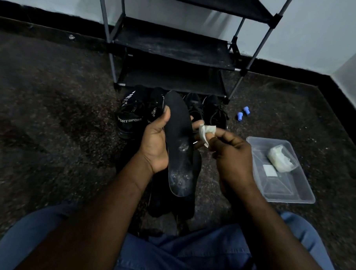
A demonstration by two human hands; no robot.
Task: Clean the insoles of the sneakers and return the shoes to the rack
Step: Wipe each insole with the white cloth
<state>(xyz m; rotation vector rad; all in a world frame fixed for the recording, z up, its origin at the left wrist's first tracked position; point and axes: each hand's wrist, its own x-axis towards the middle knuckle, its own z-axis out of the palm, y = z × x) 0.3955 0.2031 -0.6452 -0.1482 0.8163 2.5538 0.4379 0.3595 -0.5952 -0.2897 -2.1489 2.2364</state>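
My left hand (155, 144) grips a black insole (178, 147) upright by its left edge, thumb across the upper part. Pale smudges mark the insole's heel half. My right hand (231, 151) pinches a small white wipe (206, 131) just right of the insole, not touching its face. Black sneakers (129, 116) with "SPORT" lettering sit on the floor behind the insole, and another dark pair (214, 110) lies to their right. The black shoe rack (169, 45) stands behind them, its visible shelves bare.
A clear plastic tray (298, 195) on the floor at the right holds a white pack of wipes (280, 159) and a small white square. Two small blue caps (243, 112) lie near the rack's right leg. A dark shoe lies beneath the insole. My blue-trousered knees fill the foreground.
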